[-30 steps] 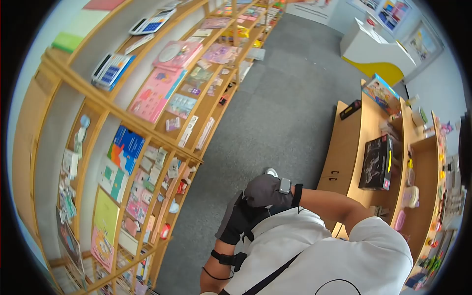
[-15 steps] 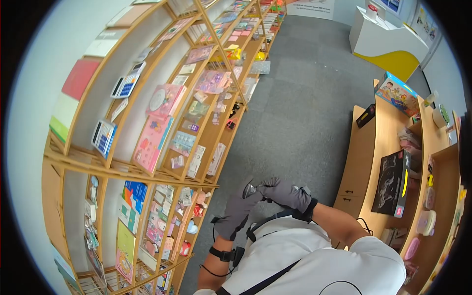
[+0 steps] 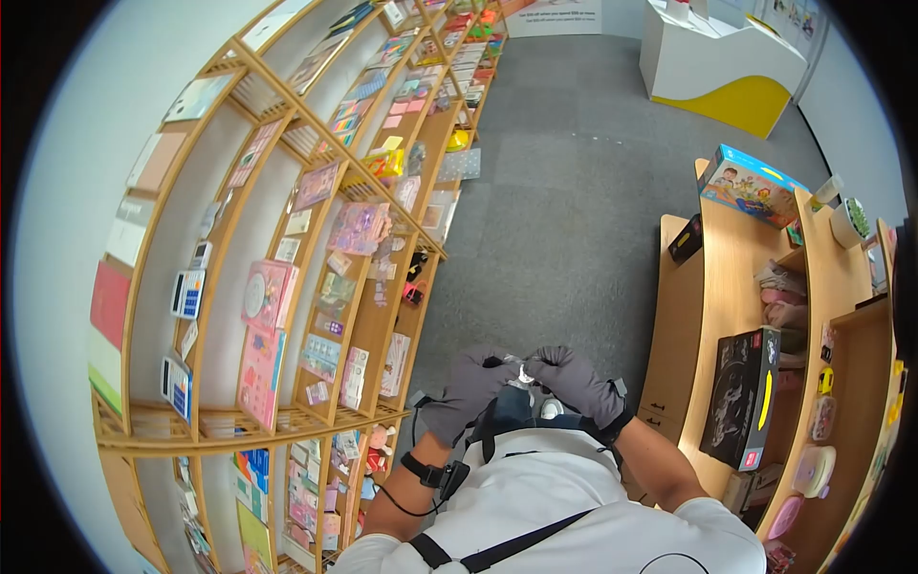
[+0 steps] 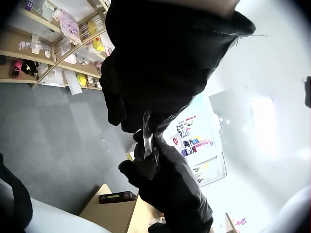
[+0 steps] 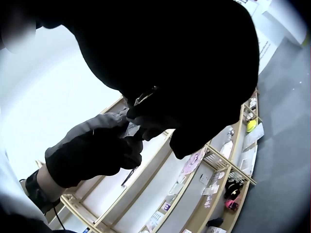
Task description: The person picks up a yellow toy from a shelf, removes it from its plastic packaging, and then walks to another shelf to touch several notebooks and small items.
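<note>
Both hands wear dark grey gloves and meet in front of the person's waist. Between them is a small piece of clear, crinkled plastic, shiny in the left wrist view, where the plastic strip runs from one hand's fingertips to the other's. My left hand pinches one side of it, fingers bent. The right hand pinches the other side with thumb and fingers. In the right wrist view the left hand shows beside the plastic, while the right hand is a dark silhouette. What the plastic contains is hidden.
A tall wooden shelf unit with stationery and calculators lines the left. On the right stands a low wooden cabinet bearing a black box and a blue toy box. Grey carpet leads to a white counter.
The hands were bunched together, one overlapping the other; now they are side by side with the plastic showing between them. The head view has shifted over the shelves and floor.
</note>
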Motion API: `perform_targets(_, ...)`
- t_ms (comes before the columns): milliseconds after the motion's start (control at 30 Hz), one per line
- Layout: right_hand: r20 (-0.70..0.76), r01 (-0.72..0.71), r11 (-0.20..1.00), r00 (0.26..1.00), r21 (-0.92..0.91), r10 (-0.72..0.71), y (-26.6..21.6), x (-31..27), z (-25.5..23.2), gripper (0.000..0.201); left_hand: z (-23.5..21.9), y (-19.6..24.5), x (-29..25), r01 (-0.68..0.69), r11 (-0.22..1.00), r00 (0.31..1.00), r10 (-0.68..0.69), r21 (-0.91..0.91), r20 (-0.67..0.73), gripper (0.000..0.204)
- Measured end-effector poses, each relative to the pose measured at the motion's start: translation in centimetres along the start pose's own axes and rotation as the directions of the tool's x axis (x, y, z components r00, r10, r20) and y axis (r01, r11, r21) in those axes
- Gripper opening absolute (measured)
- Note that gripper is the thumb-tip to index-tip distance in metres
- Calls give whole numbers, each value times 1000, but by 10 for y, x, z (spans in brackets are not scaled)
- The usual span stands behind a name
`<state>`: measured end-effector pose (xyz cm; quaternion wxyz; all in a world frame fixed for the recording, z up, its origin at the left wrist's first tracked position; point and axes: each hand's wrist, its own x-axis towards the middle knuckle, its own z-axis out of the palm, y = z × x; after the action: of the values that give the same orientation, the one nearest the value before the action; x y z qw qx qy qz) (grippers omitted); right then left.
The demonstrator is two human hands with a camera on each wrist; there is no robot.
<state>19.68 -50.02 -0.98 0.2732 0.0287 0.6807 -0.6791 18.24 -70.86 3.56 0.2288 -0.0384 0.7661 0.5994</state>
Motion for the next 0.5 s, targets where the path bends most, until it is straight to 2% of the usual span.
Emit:
perform_targets(100,-78,-51,998,995,46,55,-19,13,-17,20,-2,6,40,42,995,998,-38,-87,49,18)
perform_targets(200,-129,-29,989,990,148,48,-36,42,-41,18,-2,5,92,83,977,993,-63,-198,104,18)
perform_targets(300,-206,-33,990,977,140,61,-60,76,-64,18,0,10,146,206,870,973,-133,-448,188,22)
perform_targets(333,-241,-38,990,968,138,71,-66,88,-71,18,0,12,165,214,867,970,-136,-450,199,22)
perform_targets(433,-297,-63,994,951,91,87,-87,132,-96,18,-5,32,223,179,954,947,-102,-239,305,20)
perform_targets(500,-323,-89,994,940,68,106,-99,156,-112,18,-13,43,261,168,958,939,-83,-234,334,20)
